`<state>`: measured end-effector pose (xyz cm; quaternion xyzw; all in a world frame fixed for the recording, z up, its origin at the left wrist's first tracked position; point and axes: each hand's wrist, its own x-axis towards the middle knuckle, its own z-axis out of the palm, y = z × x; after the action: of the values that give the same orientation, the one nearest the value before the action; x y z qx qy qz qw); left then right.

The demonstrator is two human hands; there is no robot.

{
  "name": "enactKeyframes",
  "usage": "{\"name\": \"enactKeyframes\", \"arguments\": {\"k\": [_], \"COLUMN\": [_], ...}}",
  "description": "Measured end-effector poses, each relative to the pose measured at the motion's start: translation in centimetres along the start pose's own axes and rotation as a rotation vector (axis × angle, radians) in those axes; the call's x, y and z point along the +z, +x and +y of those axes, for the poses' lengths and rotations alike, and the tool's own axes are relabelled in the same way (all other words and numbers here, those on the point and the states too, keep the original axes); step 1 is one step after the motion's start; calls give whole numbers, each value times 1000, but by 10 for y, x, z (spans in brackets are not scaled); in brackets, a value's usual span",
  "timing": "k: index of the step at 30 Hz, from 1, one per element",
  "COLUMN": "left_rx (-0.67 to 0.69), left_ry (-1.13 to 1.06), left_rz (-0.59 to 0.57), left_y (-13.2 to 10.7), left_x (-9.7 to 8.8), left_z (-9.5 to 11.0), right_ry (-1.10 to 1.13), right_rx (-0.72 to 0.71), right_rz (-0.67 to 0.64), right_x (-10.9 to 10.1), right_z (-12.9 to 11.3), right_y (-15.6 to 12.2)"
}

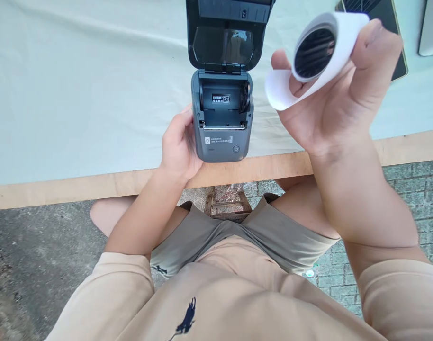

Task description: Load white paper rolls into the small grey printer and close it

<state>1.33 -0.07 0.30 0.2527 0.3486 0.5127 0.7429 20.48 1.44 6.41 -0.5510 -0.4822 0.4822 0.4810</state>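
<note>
A small dark grey label printer (pixel 221 118) stands near the table's front edge with its lid (pixel 225 35) flipped up and its paper bay bare. My left hand (pixel 179 144) grips the printer's left side, fingers wrapped round it. My right hand (pixel 339 94) is raised to the right of the printer and holds a white paper roll (pixel 318 49) with a dark hollow core facing me. A loose strip of paper curls down from the roll over my fingers.
The table carries a pale green cloth (pixel 77 94) and has a bare wooden front edge (pixel 60 189). A dark flat device (pixel 390 23) and a white object (pixel 431 28) lie at the back right. Paved ground and a wooden stool (pixel 227 206) show below.
</note>
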Motion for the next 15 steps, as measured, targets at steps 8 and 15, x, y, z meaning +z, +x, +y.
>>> {"name": "enactKeyframes", "arguments": {"k": [8, 15], "left_rx": [26, 15], "left_ry": [27, 42], "left_rz": [-20, -18], "left_y": [0, 0], "left_x": [-2, -1], "left_z": [-1, 0], "right_ry": [180, -196], "right_rx": [137, -64], "right_rz": [-67, -91], "right_x": [-5, -22], "right_z": [-12, 7], "right_y": [-1, 8]}}
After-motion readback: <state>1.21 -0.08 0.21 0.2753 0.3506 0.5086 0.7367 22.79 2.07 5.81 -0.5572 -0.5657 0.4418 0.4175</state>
